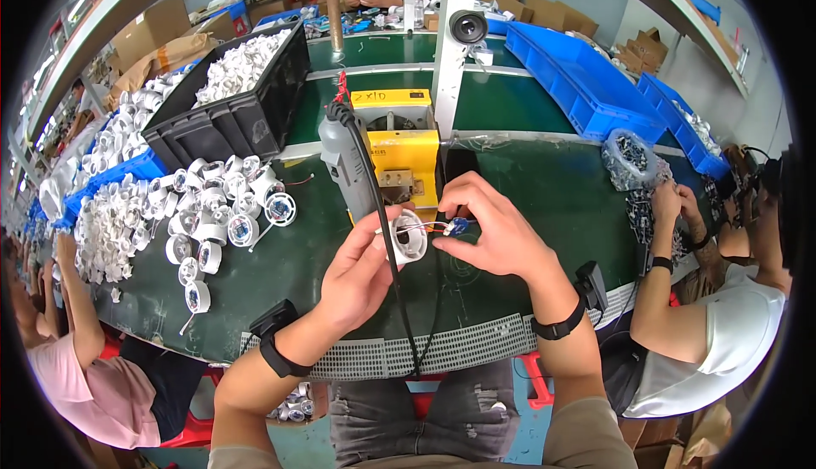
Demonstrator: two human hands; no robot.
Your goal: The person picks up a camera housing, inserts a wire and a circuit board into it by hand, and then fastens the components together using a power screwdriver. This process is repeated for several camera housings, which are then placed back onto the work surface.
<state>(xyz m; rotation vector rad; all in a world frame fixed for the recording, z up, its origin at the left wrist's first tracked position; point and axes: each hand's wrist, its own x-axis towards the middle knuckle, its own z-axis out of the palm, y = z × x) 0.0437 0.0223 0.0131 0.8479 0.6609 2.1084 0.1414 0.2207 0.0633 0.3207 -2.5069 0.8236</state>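
My left hand [361, 269] grips a round white plastic housing [410, 240], its open face turned to the right. Thin wires [425, 225] run out of the housing to a small blue circuit board [457, 227]. That board is pinched between the thumb and fingers of my right hand [493, 227]. Just beyond my hands hangs a grey electric screwdriver [347, 163], whose black cable [393, 274] drops in front of the housing. Behind it stands a yellow machine [408, 159] with a metal block on its front.
Loose white housings [110, 223] and several with boards fitted [242, 229] lie to the left. A black crate [229, 99] of white parts stands behind them. Blue trays [586, 87] sit at the far right. Co-workers [705, 324] work on both sides; a white post [455, 53] rises behind the machine.
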